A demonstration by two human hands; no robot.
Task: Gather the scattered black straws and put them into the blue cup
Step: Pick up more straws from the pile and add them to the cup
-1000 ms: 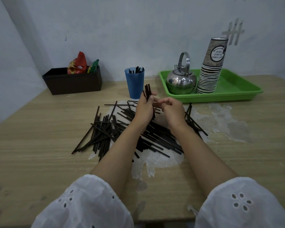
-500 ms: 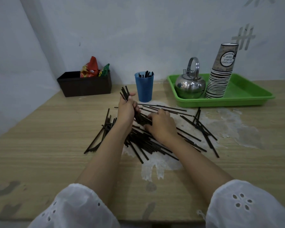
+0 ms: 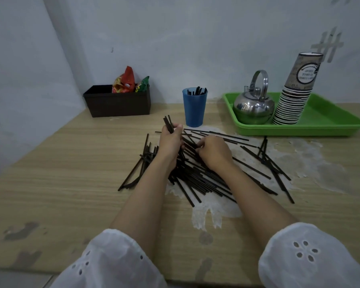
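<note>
Near the centre of the frame the blue cup [image 3: 194,109] stands upright on the wooden table [image 3: 71,183], with a few black straw ends [image 3: 196,91] poking above its rim. Just below it, the left hand [image 3: 170,142] is curled tight around a small bundle of straws [image 3: 168,123], whose ends stick up past the thumb. Beside it, the right hand [image 3: 213,152] lies knuckles-up on the scattered black straws [image 3: 202,179], its fingertips curled in and pinching one or two at the top of the heap, which spreads across mid-frame. At upper left a dark box [image 3: 117,104] holds bright snack packets [image 3: 125,81]. At upper right a green tray [image 3: 320,125] carries a steel kettle [image 3: 253,107] and a tall stack of paper cups [image 3: 293,96].
</note>
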